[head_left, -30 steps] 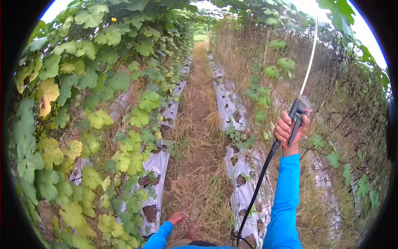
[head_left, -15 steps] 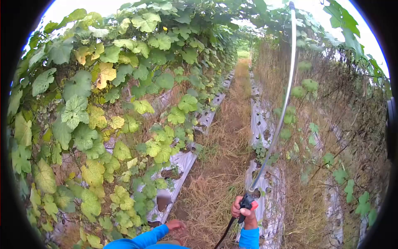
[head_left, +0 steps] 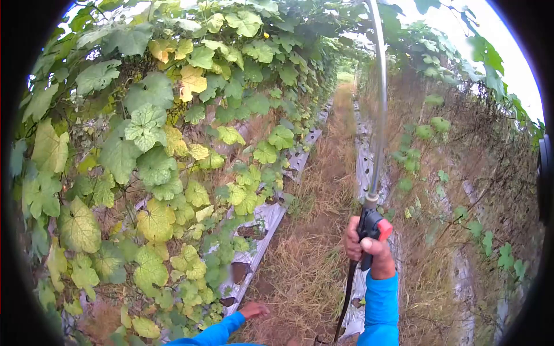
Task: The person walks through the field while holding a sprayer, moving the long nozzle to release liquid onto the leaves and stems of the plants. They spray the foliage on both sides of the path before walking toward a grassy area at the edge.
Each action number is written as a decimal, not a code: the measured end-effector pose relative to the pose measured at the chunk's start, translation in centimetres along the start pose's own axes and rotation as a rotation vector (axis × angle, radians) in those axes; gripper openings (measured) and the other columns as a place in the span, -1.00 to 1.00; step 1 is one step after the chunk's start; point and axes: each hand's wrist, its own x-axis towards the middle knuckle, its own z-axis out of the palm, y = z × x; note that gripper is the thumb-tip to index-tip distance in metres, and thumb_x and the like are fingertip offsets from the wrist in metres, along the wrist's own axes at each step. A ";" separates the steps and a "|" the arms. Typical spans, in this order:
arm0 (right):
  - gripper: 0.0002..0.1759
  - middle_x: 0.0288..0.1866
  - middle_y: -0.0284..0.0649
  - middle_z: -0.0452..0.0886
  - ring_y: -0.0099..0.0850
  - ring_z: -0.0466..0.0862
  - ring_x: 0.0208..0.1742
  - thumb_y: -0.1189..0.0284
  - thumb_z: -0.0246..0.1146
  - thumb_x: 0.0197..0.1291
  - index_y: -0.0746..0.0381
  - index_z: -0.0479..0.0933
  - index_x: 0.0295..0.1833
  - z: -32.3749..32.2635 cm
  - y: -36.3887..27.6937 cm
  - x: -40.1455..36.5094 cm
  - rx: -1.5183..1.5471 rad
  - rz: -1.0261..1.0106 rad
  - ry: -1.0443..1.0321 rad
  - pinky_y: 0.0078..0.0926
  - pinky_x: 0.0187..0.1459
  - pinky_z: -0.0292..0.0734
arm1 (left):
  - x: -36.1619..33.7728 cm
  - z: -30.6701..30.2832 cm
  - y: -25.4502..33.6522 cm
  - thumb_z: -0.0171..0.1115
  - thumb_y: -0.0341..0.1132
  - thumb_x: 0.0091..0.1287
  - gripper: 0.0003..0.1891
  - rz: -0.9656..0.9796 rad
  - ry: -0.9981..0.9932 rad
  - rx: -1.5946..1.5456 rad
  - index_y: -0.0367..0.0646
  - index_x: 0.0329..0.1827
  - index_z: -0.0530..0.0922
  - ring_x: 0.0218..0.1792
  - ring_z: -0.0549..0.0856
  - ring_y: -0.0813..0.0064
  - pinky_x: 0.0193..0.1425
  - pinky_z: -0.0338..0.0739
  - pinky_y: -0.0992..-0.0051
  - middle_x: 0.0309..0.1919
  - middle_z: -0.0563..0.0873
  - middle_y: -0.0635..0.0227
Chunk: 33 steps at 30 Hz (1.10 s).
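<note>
Two hands: right hand (head_left: 369, 249) fingers clamped on sprayer handle (head_left: 370, 226), wand (head_left: 380, 115) tip cut off; left hand (head_left: 254, 311) fingers unclear.

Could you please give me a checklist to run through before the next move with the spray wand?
1. Grip: the right hand is closed around the spray handle. Ok.
2. Wand: it rises almost upright from the handle, and its tip runs out of the top of the picture. Cannot tell.
3. Hose: it hangs from the handle to the bottom edge, with no kink in the part that shows. Ok.
4. Left hand: low, near the leaves, holding nothing that shows. Ok.
5. Path: a dry grass strip between plastic sheets, with nothing lying across it. Ok.
6. Spray coming out: cannot tell.
</note>
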 end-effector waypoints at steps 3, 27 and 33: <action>-0.55 -0.63 -0.44 0.24 -0.64 0.27 -0.68 0.10 0.33 -0.06 0.18 0.29 -0.35 3.8 -3.2 3.2 -0.017 0.007 -0.009 -0.67 -0.65 0.21 | -3.6 -0.3 -1.5 0.11 -0.09 0.32 -0.62 -0.064 0.042 0.026 -0.20 0.00 0.59 -0.26 0.64 0.55 -0.18 0.56 0.54 -0.20 0.68 0.32; -0.50 -0.72 -0.53 0.22 -0.68 0.21 -0.81 -0.09 0.22 0.08 0.09 0.27 -0.51 15.4 -11.3 3.5 -0.153 -0.026 0.176 -0.71 -0.79 0.15 | -24.4 7.9 -7.5 0.12 -0.03 0.30 -0.61 -0.089 0.257 0.024 -0.18 -0.06 0.62 -0.36 0.66 0.58 -0.28 0.54 0.58 -0.27 0.71 0.37; -0.48 -0.71 -0.47 0.26 -0.64 0.30 -0.79 -0.11 0.13 0.14 0.11 0.28 -0.49 18.0 -11.0 0.1 -0.009 0.011 -0.106 -0.68 -0.79 0.26 | -30.1 12.5 -11.6 0.09 -0.08 0.34 -0.63 -0.066 0.292 -0.030 -0.17 -0.01 0.60 -0.32 0.65 0.59 -0.26 0.55 0.56 -0.21 0.70 0.38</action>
